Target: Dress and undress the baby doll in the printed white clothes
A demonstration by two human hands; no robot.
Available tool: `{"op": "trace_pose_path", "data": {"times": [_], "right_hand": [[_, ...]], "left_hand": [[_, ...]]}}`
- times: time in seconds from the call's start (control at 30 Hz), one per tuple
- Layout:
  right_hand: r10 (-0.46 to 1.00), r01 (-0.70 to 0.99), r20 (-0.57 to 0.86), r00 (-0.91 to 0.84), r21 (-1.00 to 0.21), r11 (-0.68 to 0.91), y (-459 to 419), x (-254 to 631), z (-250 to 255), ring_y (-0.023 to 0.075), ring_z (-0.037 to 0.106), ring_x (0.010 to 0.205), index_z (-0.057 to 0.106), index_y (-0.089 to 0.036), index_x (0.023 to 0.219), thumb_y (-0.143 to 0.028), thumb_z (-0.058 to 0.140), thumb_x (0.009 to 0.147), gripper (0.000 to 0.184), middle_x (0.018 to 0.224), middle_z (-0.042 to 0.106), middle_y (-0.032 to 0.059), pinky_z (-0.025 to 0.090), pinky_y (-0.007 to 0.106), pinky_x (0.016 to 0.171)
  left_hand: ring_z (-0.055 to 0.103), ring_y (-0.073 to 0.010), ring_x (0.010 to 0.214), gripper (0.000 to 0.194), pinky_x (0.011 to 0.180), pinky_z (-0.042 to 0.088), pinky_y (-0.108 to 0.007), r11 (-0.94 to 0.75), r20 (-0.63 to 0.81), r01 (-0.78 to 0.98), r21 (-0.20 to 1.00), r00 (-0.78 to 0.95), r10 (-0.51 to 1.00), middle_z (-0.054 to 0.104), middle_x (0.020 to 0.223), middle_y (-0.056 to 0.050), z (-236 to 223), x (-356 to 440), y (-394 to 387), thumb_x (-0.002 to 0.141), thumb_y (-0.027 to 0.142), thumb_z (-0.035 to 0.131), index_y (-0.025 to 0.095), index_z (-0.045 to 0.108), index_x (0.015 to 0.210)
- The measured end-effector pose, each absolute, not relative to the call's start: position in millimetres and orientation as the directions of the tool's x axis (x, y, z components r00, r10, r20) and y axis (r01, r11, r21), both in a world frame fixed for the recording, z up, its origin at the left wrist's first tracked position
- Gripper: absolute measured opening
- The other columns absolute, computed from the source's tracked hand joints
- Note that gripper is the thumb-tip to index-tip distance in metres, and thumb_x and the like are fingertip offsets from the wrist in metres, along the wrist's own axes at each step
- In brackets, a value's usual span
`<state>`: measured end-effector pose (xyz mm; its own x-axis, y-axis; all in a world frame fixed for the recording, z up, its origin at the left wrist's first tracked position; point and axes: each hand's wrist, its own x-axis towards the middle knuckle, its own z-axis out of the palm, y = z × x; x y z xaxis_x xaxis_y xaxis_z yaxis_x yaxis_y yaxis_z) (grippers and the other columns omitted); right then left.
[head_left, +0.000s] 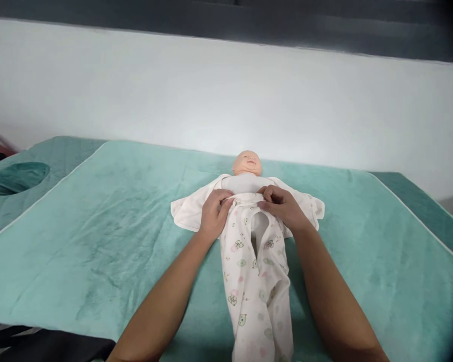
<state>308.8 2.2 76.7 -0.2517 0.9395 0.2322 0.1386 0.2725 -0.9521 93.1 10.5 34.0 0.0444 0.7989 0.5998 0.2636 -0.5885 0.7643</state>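
A baby doll (247,163) lies on its back, head toward the wall. White baby pants (245,281) with a small green and pink print cover its legs and reach up to the belly. An oval opening shows at the crotch. My left hand (216,213) pinches the waistband at its left side. At the right side of the same waistband, my right hand (283,205) has its fingers curled on the cloth. Under the doll, a white baby shirt (191,206) is spread open, its sleeves out to both sides. The doll's pale torso shows above the waistband.
A green plush cover (98,241) lies over the bed, with wrinkles at the left. At the far left is an oval hole (17,177) in the bed. A white wall (211,95) rises behind. Dark cloth (49,344) is at the lower left.
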Motion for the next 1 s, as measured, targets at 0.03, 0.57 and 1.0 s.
{"op": "trace_pose_path", "data": {"times": [0.03, 0.57, 1.0], "right_hand": [[0.944, 0.139, 0.211, -0.254, -0.958, 0.251, 3, 307, 79, 0.0156, 0.052, 0.072, 0.052, -0.023, 0.074, -0.035, 0.071, 0.080, 0.024, 0.081, 0.061, -0.0006, 0.041, 0.029, 0.065], [0.919, 0.469, 0.271, -0.288, -0.796, 0.382, -8, 314, 101, 0.0123, 0.040, 0.058, 0.060, -0.020, 0.065, -0.043, 0.068, 0.086, 0.032, 0.063, 0.051, -0.0017, 0.031, 0.029, 0.055], [0.892, 0.350, 0.445, -0.079, -0.825, 0.443, 24, 340, 45, 0.0221, 0.059, 0.098, 0.066, -0.023, 0.088, -0.046, 0.063, 0.086, 0.023, 0.109, 0.066, 0.0067, 0.045, 0.033, 0.081]], "left_hand": [[0.060, -0.0194, 0.093, 0.011, 0.086, 0.045, -0.034, -0.612, 0.618, 0.272, 0.742, 0.074, 0.783, 0.068, 0.096, -0.005, 35, 94, 10, 0.095, 0.029, 0.053, 0.023, 0.063, 0.094], [0.061, -0.0182, 0.094, 0.014, 0.085, 0.048, -0.034, -0.672, 0.711, 0.424, 0.608, 0.086, 0.698, 0.067, 0.098, -0.007, 27, 89, 8, 0.098, 0.026, 0.045, 0.021, 0.058, 0.096], [0.058, -0.0206, 0.116, 0.010, 0.098, 0.043, -0.035, -0.444, 0.450, 0.334, 0.832, 0.064, 0.891, 0.064, 0.124, -0.008, 30, 90, 25, 0.096, 0.029, 0.050, 0.022, 0.053, 0.089]]}}
